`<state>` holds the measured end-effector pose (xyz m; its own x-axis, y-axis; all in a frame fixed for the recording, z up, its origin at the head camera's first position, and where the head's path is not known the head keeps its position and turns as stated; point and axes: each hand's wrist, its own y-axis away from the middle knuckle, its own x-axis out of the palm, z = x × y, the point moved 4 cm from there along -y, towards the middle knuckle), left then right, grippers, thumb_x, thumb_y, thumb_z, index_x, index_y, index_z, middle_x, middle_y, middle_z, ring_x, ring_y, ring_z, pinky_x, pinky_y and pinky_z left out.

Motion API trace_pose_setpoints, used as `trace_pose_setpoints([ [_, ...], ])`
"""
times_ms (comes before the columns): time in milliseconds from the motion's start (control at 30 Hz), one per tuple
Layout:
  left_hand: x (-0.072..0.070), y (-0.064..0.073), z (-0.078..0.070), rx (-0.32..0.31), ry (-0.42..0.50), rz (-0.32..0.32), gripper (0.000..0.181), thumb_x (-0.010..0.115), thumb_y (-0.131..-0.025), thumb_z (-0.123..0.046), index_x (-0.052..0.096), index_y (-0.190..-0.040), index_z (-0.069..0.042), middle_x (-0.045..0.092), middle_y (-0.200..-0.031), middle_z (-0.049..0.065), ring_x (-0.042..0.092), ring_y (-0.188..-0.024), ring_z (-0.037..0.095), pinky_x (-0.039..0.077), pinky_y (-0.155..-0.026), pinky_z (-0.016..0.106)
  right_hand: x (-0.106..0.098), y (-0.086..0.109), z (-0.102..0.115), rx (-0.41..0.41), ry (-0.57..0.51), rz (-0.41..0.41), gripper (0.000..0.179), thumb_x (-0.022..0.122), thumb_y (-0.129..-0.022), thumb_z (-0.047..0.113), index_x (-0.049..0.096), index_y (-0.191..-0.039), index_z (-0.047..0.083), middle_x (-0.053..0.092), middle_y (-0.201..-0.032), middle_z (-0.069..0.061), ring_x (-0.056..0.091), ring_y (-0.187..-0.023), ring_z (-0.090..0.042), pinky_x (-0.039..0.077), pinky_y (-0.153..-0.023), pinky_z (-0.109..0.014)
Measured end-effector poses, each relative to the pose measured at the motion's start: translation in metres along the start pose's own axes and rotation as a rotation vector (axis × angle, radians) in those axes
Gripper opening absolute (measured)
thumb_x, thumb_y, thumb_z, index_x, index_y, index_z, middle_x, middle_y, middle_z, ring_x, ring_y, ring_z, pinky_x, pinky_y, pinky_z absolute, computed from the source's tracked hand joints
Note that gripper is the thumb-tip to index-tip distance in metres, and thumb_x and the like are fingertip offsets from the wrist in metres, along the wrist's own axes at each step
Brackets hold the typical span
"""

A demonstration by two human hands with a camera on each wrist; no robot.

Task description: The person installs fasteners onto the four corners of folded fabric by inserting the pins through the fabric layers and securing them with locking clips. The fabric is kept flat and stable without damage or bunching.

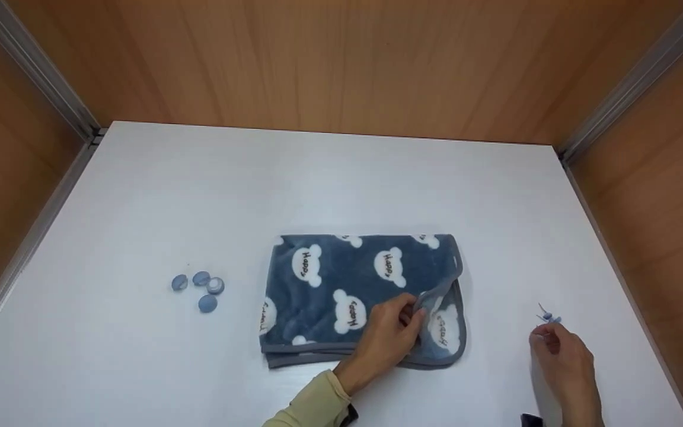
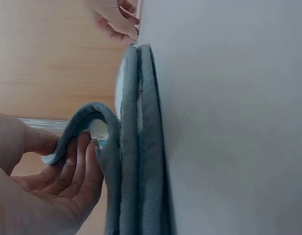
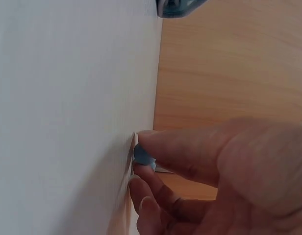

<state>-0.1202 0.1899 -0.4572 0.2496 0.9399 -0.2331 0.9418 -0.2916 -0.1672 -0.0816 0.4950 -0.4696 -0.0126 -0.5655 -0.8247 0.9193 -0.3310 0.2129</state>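
Thumb and fingers of the left hand pinch a turned-up edge of a folded blue plush blanket with white bear-head prints, mid-table; right hand, well apart, nips a small round blue piece. Step, I judge: holding layers apart while collecting. Next move calls for lifting the piece cleanly; thin-spiked blue bits just beyond may tangle. Four round blue caps lie left of blanket on the white table.

On my feeds I see a folded plush blanket in slate blue, patterned with white bear heads and dark lettering, edged in grey. Four small round pieces and the rounded bit in the right hand look blue; the flat tabletop is white, the grained wooden panels orange-brown.
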Motion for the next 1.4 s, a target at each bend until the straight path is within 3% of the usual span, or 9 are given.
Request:
trace_pose_setpoints([
  [167,0.000,0.000,0.000,-0.003,0.025,0.006,0.010,0.062,-0.103,-0.008,0.069,-0.099,-0.002,0.063,-0.076,-0.003,0.054,-0.062,-0.002,0.050,-0.056,0.020,0.001,0.007,0.014,-0.056,0.003,-0.077,0.022,0.058,-0.102,0.011,0.061,-0.117,-0.005,0.064,-0.111,-0.023,0.062,-0.103,-0.038,0.048,-0.077,-0.034],
  [367,-0.001,0.001,0.000,0.005,0.065,0.022,0.017,0.057,-0.106,-0.009,0.065,-0.094,-0.001,0.060,-0.072,-0.001,0.052,-0.054,-0.002,0.049,-0.050,0.020,0.001,0.018,0.048,-0.205,-0.057,-0.242,0.013,0.067,-0.097,0.003,0.068,-0.108,-0.003,0.070,-0.102,-0.018,0.067,-0.093,-0.033,0.048,-0.067,-0.018],
  [567,-0.003,0.001,-0.001,0.052,0.017,-0.008,0.019,0.053,-0.107,-0.008,0.066,-0.096,-0.001,0.063,-0.076,0.005,0.053,-0.059,-0.001,0.049,-0.054,0.018,0.007,0.026,0.078,-0.321,-0.105,-0.317,0.014,0.070,-0.094,-0.001,0.070,-0.108,-0.001,0.071,-0.099,-0.013,0.064,-0.088,-0.021,0.045,-0.072,-0.006],
  [667,-0.004,0.001,-0.001,0.055,0.008,-0.018,0.018,0.053,-0.107,-0.008,0.068,-0.099,-0.001,0.064,-0.079,0.005,0.054,-0.063,-0.002,0.050,-0.057,0.018,0.014,0.029,0.089,-0.374,-0.158,-0.303,0.016,0.071,-0.092,-0.004,0.070,-0.107,0.000,0.071,-0.100,-0.010,0.063,-0.087,-0.012,0.043,-0.077,-0.002],
  [800,-0.004,0.001,-0.001,0.050,0.017,-0.021,0.017,0.054,-0.107,-0.008,0.068,-0.101,0.000,0.065,-0.081,0.005,0.056,-0.065,-0.001,0.052,-0.059,0.020,0.023,0.030,0.100,-0.454,-0.239,-0.263,0.019,0.072,-0.089,-0.010,0.071,-0.105,0.000,0.070,-0.100,-0.007,0.063,-0.087,-0.005,0.048,-0.080,-0.006],
  [1133,-0.005,0.001,0.002,-0.022,0.052,-0.033,0.023,0.058,-0.106,-0.011,0.060,-0.127,-0.002,0.069,-0.086,0.005,0.066,-0.067,0.007,0.054,-0.061,0.021,0.041,0.033,0.121,-0.678,-0.420,-0.115,0.024,0.074,-0.086,-0.014,0.075,-0.104,0.002,0.070,-0.104,0.002,0.068,-0.093,-0.010,0.054,-0.084,-0.016],
  [1267,-0.005,0.001,0.001,0.001,0.023,-0.040,0.023,0.058,-0.106,-0.012,0.061,-0.127,-0.003,0.070,-0.085,0.004,0.065,-0.066,0.004,0.054,-0.061,0.019,0.046,0.036,0.125,-0.706,-0.441,-0.066,0.027,0.074,-0.087,-0.012,0.075,-0.105,0.009,0.069,-0.105,0.005,0.068,-0.090,-0.011,0.054,-0.082,-0.017],
  [1400,-0.005,0.001,0.000,0.030,-0.012,-0.047,0.024,0.059,-0.106,-0.011,0.064,-0.127,-0.003,0.071,-0.085,0.005,0.064,-0.067,0.002,0.053,-0.061,0.018,0.049,0.038,0.126,-0.723,-0.391,-0.042,0.032,0.076,-0.087,-0.011,0.075,-0.105,0.015,0.068,-0.103,0.011,0.065,-0.083,-0.009,0.052,-0.073,-0.018],
])
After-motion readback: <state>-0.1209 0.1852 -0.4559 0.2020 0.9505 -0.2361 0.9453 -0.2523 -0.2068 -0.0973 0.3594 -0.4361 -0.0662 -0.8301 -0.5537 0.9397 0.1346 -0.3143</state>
